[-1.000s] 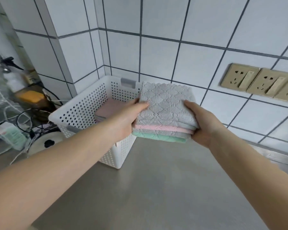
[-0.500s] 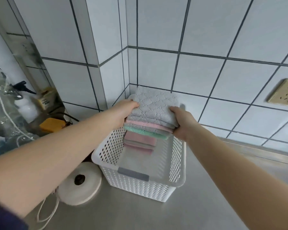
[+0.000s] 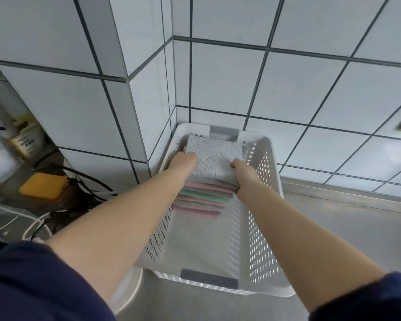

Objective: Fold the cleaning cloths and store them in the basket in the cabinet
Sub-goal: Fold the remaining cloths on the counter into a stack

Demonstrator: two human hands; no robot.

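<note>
Taking the white basket (image 3: pixel 262 218) as the landmark: its near rim, with a grey handle strip, sits closest, resting on the grey surface (image 3: pixel 333 239). The near half of the basket floor is bare, with open room between the perforated side walls. Both forearms reach in over the near rim, dark sleeves at the shoulders. Toward the far end of the basket lies a stack of folded cloths (image 3: pixel 214 165): grey with a scalloped texture on top, then pink, grey and green layers, and more pink and grey ones lowest. The stack nearly fills the width there, close to both side walls and reaching almost to the far rim. The left hand (image 3: pixel 185 164) grips the stack's left edge and the right hand (image 3: pixel 243 173) its right edge, fingers curled around the upper layers. Right of the basket the surface is open up to the tiled wall. Left of it, a tiled corner stands just beside the left wall, with cables and an orange block (image 3: pixel 43 186) beyond.
</note>
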